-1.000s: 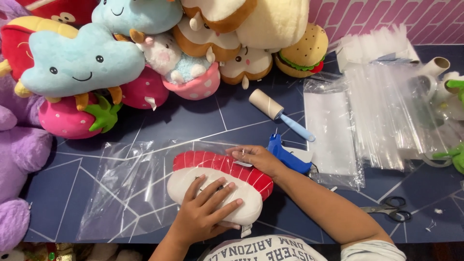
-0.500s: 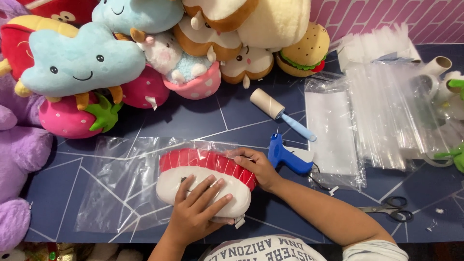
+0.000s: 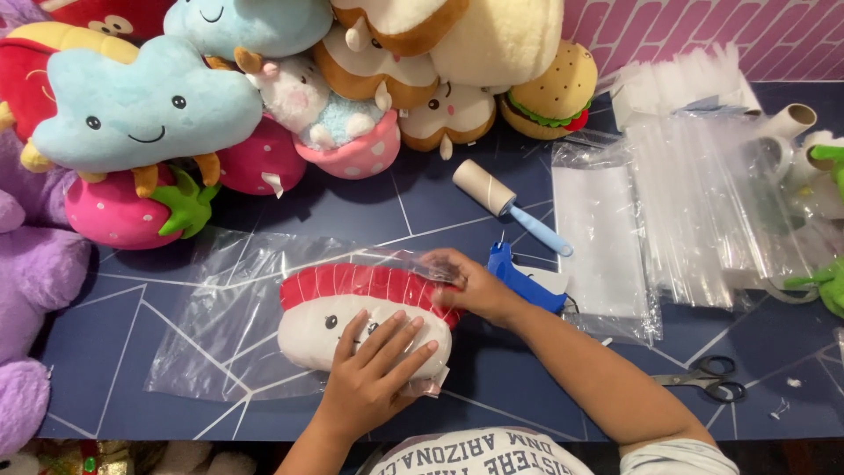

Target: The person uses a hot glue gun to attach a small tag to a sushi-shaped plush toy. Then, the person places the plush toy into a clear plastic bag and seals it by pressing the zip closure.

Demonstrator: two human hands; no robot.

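A dark blue table with white line markings fills the view. Along its 12 o'clock edge lies a heap of plush toys, the biggest a light blue cloud plush at 10 o'clock, with a burger plush toward 1 o'clock. At 3 o'clock sits a stack of clear plastic bags. Just below centre a clear plastic bag lies flat, its opening toward 3 o'clock, and a red-and-white sushi plush sits partly inside it. The left hand rests open and flat on the plush's white body, fingers spread, pressing down. The right hand, fingers curled, pinches the bag's open edge at the plush's red end. Touching that wrist at 3 o'clock lies a blue tagging gun; above it, a lint roller. Scissors lie at 4 o'clock.
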